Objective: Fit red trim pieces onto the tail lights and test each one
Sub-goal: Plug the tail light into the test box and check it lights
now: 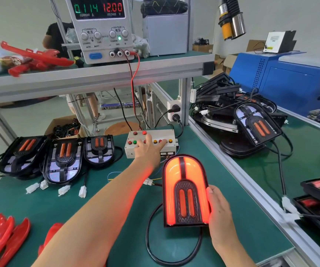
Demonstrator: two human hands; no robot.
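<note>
On the green tabletop (116, 189) the lit tail light (185, 191), a stiff, likely light shell best gripped by its edges, stands held by the right hand (219, 214), fingers curled on its side, while left hand (148, 151) fingers, spread straight, press the control box (149, 140).

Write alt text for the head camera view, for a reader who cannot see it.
A person's left hand presses buttons on a white control box while the right hand steadies a tail light glowing red on a green bench. Three unlit tail lights lie at left, red trim pieces at lower left.
</note>
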